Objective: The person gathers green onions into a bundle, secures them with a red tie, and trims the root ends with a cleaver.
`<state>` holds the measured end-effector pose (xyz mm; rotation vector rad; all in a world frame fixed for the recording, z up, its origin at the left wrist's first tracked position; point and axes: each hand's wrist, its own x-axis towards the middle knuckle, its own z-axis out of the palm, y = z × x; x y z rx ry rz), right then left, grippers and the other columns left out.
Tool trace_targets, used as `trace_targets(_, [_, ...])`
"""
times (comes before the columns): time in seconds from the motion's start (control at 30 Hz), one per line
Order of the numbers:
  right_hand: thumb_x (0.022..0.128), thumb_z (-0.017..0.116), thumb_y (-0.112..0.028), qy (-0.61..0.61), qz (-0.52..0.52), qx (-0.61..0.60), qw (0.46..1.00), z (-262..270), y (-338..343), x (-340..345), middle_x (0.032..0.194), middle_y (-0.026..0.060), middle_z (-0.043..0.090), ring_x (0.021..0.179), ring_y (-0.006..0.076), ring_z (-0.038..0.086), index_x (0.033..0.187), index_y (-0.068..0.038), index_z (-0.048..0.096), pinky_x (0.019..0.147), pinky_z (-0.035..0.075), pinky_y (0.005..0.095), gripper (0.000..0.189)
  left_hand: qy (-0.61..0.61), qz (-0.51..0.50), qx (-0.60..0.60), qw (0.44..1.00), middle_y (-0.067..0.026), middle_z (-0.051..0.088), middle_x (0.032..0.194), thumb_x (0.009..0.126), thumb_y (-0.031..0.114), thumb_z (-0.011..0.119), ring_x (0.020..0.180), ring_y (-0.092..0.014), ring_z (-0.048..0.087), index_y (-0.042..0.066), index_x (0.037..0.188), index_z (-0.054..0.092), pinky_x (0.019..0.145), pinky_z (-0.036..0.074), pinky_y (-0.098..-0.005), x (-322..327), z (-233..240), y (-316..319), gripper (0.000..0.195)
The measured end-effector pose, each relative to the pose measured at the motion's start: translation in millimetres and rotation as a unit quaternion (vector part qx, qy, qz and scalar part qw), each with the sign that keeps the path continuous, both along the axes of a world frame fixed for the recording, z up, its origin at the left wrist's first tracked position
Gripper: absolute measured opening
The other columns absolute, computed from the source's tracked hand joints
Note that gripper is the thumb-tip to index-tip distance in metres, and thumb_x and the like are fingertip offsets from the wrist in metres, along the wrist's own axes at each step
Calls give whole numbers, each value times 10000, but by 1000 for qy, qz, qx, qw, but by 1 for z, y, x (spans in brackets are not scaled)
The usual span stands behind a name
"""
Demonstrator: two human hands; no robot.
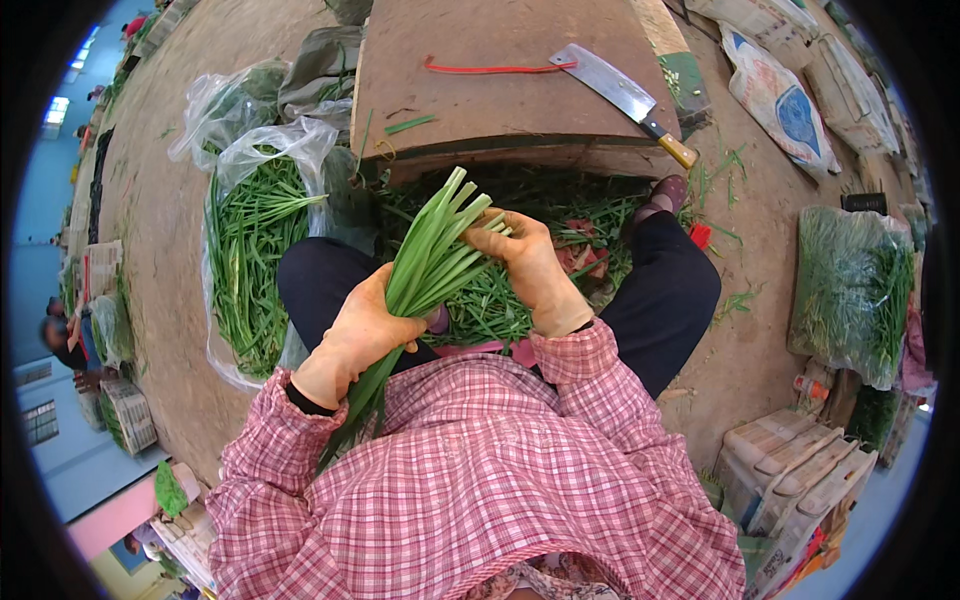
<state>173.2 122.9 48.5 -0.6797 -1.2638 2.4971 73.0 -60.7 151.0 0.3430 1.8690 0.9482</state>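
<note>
Both hands wear pale rubber gloves. My left hand is closed round the middle of a bunch of long flat green leaf stalks, whose pale ends point up and away. With thumb and fingers, my right hand grips the pale stalk ends at the bunch's right side. Beyond the hands is a low brown board-topped table. On it a cleaver with a wooden handle lies slanted, its handle past the near right corner. A red strip touches the blade's tip. A few leaf scraps lie at the table's left edge.
A clear plastic bag full of greens stands beside my left leg. Leaf trimmings cover the floor between my legs. At right are a wrapped bundle of greens, a white sack and stacked foam boxes. A person is far left.
</note>
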Motion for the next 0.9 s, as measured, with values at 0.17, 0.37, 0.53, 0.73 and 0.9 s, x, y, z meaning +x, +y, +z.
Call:
trace_targets(0.17, [925,618,-93,57,-101,-82,990,-13,-8,-7,1124,136,702,1009,214,673,1114,41,672,910,517,342,238,-2,-16,-11,1000,-87,678,937,766,-26,708,645,-142,651,-6,1207,549,602,547,-282,-3,4,5,469])
trace_targets(0.37, [885,629,-46,42,-194,-47,979,-39,12,-3,1029,116,720,934,206,681,1018,28,684,873,534,327,161,-1,-38,-15,999,-80,671,928,760,-29,694,648,-138,642,-6,1206,558,604,548,-282,-3,13,8,466])
trace_targets(0.53, [942,667,-216,0,-83,22,996,-6,49,11,1138,102,700,1001,183,667,1075,-15,689,885,530,336,241,-32,-12,19,999,-73,670,937,744,-52,678,676,-132,649,-9,1252,550,596,548,-275,-12,4,-5,525])
trace_targets(0.73, [824,745,-160,-67,50,122,989,-3,23,-1,921,84,710,857,144,636,1017,35,700,787,504,311,278,4,-59,-30,998,-78,669,974,732,-58,683,673,-134,648,-10,1281,539,593,547,-266,-11,3,-2,570])
trace_targets(0.9, [870,723,-188,-135,-144,103,975,-19,58,8,906,109,732,848,168,678,945,25,702,770,532,304,227,-62,-43,-7,997,-125,678,1063,752,-104,658,768,-146,650,-2,1267,541,612,551,-261,-18,11,-10,538])
